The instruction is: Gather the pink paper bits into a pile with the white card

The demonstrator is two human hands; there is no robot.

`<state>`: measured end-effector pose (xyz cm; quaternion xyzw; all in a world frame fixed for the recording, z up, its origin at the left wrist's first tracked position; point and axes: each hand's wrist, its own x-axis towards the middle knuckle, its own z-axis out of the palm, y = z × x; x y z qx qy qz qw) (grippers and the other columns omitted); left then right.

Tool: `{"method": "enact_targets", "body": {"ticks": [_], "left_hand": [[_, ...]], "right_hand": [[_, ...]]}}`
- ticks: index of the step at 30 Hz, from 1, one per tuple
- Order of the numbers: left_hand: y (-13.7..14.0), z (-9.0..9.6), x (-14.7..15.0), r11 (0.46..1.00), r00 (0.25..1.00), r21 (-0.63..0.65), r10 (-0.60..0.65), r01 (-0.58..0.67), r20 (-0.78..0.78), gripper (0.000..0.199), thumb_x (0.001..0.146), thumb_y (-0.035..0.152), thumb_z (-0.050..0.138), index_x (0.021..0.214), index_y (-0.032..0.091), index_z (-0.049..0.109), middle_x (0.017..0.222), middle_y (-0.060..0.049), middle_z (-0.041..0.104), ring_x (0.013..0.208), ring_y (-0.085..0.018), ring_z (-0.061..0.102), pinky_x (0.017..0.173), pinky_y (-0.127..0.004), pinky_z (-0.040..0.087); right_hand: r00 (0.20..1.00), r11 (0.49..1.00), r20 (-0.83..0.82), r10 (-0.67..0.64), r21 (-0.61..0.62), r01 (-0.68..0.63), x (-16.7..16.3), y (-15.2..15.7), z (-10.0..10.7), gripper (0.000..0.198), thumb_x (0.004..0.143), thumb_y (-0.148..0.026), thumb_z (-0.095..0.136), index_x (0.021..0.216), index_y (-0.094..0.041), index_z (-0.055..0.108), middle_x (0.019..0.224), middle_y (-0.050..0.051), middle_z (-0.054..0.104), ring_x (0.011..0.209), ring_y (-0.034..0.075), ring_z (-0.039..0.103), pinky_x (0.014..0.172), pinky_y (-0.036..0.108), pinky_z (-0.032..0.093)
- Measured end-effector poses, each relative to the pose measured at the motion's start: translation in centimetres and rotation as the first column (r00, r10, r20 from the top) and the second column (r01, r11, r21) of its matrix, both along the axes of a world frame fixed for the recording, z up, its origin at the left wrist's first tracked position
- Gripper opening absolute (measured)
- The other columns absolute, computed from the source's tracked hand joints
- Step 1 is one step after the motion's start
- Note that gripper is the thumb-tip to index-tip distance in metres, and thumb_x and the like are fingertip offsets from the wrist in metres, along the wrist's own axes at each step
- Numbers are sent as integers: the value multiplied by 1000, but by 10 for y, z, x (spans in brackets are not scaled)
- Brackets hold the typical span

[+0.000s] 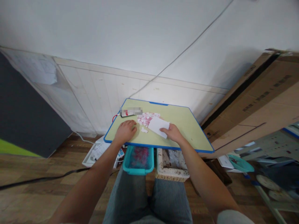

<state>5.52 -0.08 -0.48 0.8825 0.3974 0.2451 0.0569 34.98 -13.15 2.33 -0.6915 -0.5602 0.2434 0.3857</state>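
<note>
My right hand (172,132) grips a white sheet of paper or card (157,125) by its near right corner, thumb on top. The sheet slants over part of a heap of small pink and white pieces (146,118) on the pale yellow tabletop (187,130). Just left of the heap, my left hand (126,130) rests on the tabletop with its fingers loosely bent and nothing seen in it. A small white scrap (144,130) lies between the two hands. Beyond my left hand is a phone (130,112), its screen partly blurred out.
Below the table's blue front edge stand a teal basket (138,171) with pinkish contents and a white foam box (173,176). Large cardboard boxes (257,93) lean at the right. A white wall (121,37) rises behind the table, and a cable (187,46) runs across it.
</note>
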Motion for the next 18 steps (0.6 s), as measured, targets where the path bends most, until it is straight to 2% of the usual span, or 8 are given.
{"method": "enact_targets", "body": {"ticks": [4,10,14,18], "left_hand": [[2,-3,1,1000,1000,-10,5,-5,-1,33,96,32,51,124,24,69,138,-10,67,132,-28,57,117,-45,40],[5,-8,1,999,1000,35,-7,7,13,31,96,33,52,121,24,68,134,-9,68,129,-27,58,116,-44,42],[5,-9,0,999,1000,47,-9,8,21,31,96,33,52,121,25,68,132,-8,69,128,-27,59,115,-44,42],[5,-9,0,999,1000,41,-6,5,26,31,95,33,53,121,25,68,131,-8,69,127,-27,59,114,-44,43]], "right_hand": [[999,999,34,23,-23,-22,-7,-7,-1,29,81,-39,70,90,-14,81,82,6,79,71,22,68,65,28,50],[987,994,120,-108,19,106,-4,-13,2,37,88,-39,64,109,-13,79,102,11,81,87,25,72,72,30,52],[979,997,190,-73,19,71,-15,-18,4,34,88,-40,65,104,-14,80,99,11,81,87,26,71,74,31,51],[976,1000,217,-10,-12,13,-21,-24,10,31,89,-41,65,96,-15,80,87,8,80,77,24,70,69,29,49]]}}
